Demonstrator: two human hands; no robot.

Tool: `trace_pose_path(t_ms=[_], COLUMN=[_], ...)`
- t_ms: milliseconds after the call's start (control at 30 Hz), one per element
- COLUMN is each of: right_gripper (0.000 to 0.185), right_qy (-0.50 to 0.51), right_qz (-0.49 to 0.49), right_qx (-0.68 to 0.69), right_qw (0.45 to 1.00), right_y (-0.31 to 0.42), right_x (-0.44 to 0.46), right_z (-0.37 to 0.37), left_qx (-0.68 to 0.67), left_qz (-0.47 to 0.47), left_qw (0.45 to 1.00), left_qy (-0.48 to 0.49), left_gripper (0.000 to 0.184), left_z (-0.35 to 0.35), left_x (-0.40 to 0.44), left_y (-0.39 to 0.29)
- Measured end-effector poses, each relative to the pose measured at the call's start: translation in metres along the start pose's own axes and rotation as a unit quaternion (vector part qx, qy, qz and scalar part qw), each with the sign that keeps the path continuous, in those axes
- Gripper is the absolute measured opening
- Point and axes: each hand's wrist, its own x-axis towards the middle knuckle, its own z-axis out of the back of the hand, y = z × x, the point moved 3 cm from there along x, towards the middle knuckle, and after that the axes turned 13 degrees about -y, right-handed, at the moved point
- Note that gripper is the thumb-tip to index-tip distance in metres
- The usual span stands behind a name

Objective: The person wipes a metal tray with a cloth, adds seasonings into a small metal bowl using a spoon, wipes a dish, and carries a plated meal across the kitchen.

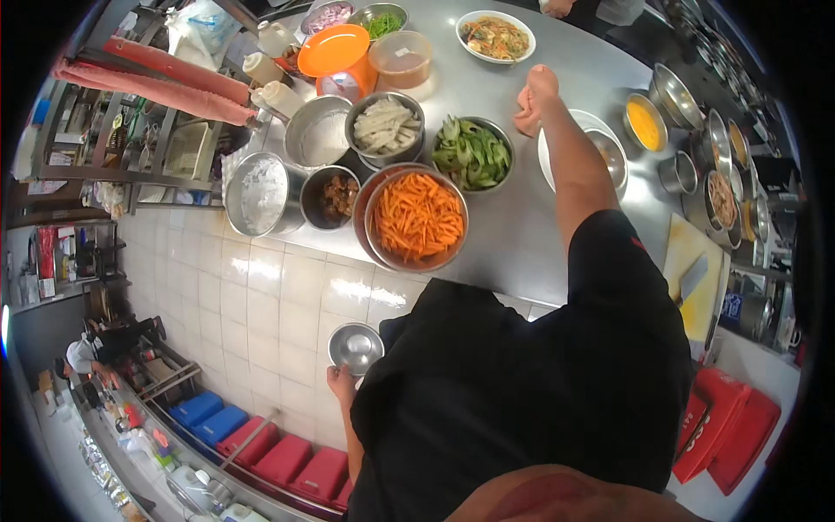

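My left hand point(342, 381), low at my left side, grips the rim of a small steel bowl point(356, 348) over the tiled floor. My right hand point(543, 84) reaches out over the steel table and is closed on a pink cloth point(525, 114), which touches the tabletop. Just beyond it stands a white bowl of noodles with vegetables point(497, 37). Under my right forearm is a white plate point(557, 157) with a steel bowl point(608, 154) on it, partly hidden by the arm. Cut carrots point(417, 216) and green leaves point(471, 153) fill pots at the near side.
Along the left stand white powder tubs point(261, 195), a pot of dark food point(334, 197), sliced pale vegetables point(385, 124) and an orange container point(335, 52). At right are a bowl of yellow liquid point(644, 122) and a knife point(693, 277) on a cutting board point(706, 248). Another person's hand point(557, 7) shows at top.
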Motion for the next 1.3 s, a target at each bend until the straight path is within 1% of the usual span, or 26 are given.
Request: trace_pose_path(t_ms=[33,67,133,167,233,300,400,467,533,567,633,700,733,800,867,933,967,1000,1033,1067,1100,1133,1167,1233,1267,1300], right_gripper=[0.025,0.025,0.025,0.025,0.026,0.03,0.034,0.033,0.035,0.037,0.034,0.026,0.024,0.02,0.021,0.044,0.059,0.062,0.065,0.067,0.073,0.073,0.073,0.074,0.069,0.063], right_qy=[0.046,0.091,0.181,0.23,0.293,0.318,0.233,0.408,0.431,0.374,0.344,0.392,0.378,0.345,0.415,0.428,0.443,0.421,0.398,0.373,0.383,0.406,0.428,0.438,0.371,0.325], right_qz=[-0.071,-0.143,-0.243,-0.267,-0.326,-0.398,-0.341,-0.167,-0.081,-0.081,-0.113,-0.184,-0.14,-0.052,-0.042,-0.052,-0.058,-0.016,0.026,0.064,-0.144,-0.172,-0.176,-0.168,-0.129,-0.043], right_qx=[0.17,0.331,0.465,0.454,0.465,0.503,0.524,0.569,0.536,0.489,0.427,0.407,0.455,0.543,0.478,0.448,0.434,0.377,0.313,0.248,0.374,0.351,0.298,0.183,0.109,0.033], right_qw=[0.982,0.928,0.832,0.818,0.769,0.698,0.745,0.694,0.721,0.784,0.828,0.804,0.794,0.764,0.773,0.783,0.782,0.825,0.862,0.892,0.833,0.826,0.835,0.864,0.913,0.944], right_y=[-0.004,0.002,0.004,0.008,0.021,0.038,0.066,0.109,0.103,0.086,0.081,0.097,0.119,0.176,0.226,0.209,0.197,0.187,0.176,0.166,0.151,0.131,0.107,0.065,0.055,0.021], right_x=[0.003,-0.007,-0.016,-0.013,-0.011,-0.015,0.004,0.0,0.015,0.056,0.079,0.066,0.052,-0.001,-0.066,-0.098,-0.111,-0.136,-0.162,-0.188,-0.219,-0.245,-0.269,-0.308,-0.328,-0.347], right_z=[-0.019,-0.027,-0.026,-0.022,-0.016,-0.011,0.014,0.06,0.065,0.046,0.042,0.083,0.108,0.162,0.218,0.242,0.249,0.257,0.266,0.275,0.28,0.277,0.273,0.261,0.251,0.231], left_qx=[0.007,0.016,0.02,0.01,-0.001,0.001,0.004,0.024,0.031,0.023,0.007,0.0,-0.059,-0.07,-0.096,-0.138,-0.136,-0.162,-0.144,-0.169,-0.179,-0.196,-0.228,-0.238,-0.261,-0.285], left_qz=[-0.004,-0.005,0.006,0.016,0.035,0.057,-0.008,-0.024,-0.029,-0.026,-0.021,-0.024,0.021,0.047,0.064,0.07,0.059,0.074,0.066,0.066,0.081,0.085,0.092,0.103,0.11,0.115], left_qw=[1.0,1.0,1.0,1.0,0.999,0.998,1.0,0.999,0.999,0.999,1.0,1.0,0.998,0.996,0.993,0.987,0.988,0.983,0.987,0.983,0.98,0.976,0.968,0.965,0.958,0.95], left_qy=[0.0,0.001,0.001,-0.002,0.002,0.019,0.018,0.011,0.008,0.007,0.005,0.01,0.024,0.027,0.032,0.04,0.041,0.041,0.04,0.031,0.038,0.032,0.045,0.042,0.049,0.057], left_gripper=[0.013,0.013,0.012,0.012,0.012,0.012,0.012,0.012,0.012,0.012,0.012,0.013,0.013,0.014,0.012,0.011,0.024,0.033,0.028,0.025,0.025,0.02,0.01,0.009,0.01,0.012], left_z=[-0.003,-0.004,-0.004,-0.008,-0.014,-0.018,-0.026,-0.032,-0.035,-0.038,-0.047,-0.048,-0.051,-0.053,-0.052,-0.054,-0.054,-0.054,-0.052,-0.051,-0.045,-0.046,-0.044,-0.035,-0.031,-0.025], left_x=[0.001,0.001,-0.003,-0.003,0.003,0.009,0.019,0.028,0.031,0.033,0.034,0.039,0.05,0.06,0.072,0.09,0.076,0.091,0.105,0.115,0.115,0.126,0.143,0.153,0.162,0.176], left_y=[-0.003,-0.004,-0.005,-0.007,-0.013,-0.019,-0.036,-0.05,-0.064,-0.074,-0.08,-0.081,-0.065,-0.058,-0.047,-0.035,-0.064,-0.051,-0.043,-0.039,-0.053,-0.054,-0.046,-0.057,-0.055,-0.053])
